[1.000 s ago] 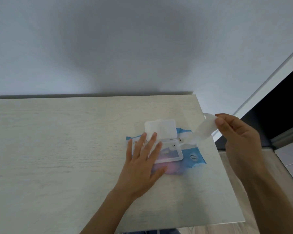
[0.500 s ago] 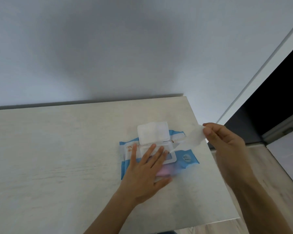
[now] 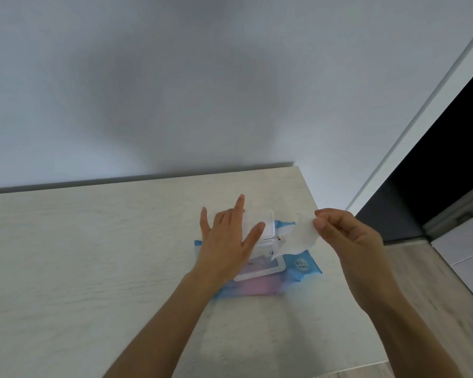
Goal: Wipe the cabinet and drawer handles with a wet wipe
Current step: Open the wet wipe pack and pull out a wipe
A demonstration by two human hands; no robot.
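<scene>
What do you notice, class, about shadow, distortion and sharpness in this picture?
Head view: a soft shadow darkens the wall; the door frame leans diagonally, likely a wide-angle effect; the wet wipe nearly vanishes against the pale tabletop; small print on the wipe pack is too soft to read.

Items by count: one counter (image 3: 93, 255); one wipe pack (image 3: 302, 264) with one flip lid (image 3: 268, 225); one wet wipe (image 3: 301, 233); two grips, left grip (image 3: 224, 241) and right grip (image 3: 350, 241); one dark doorway (image 3: 448, 132), far right.
</scene>
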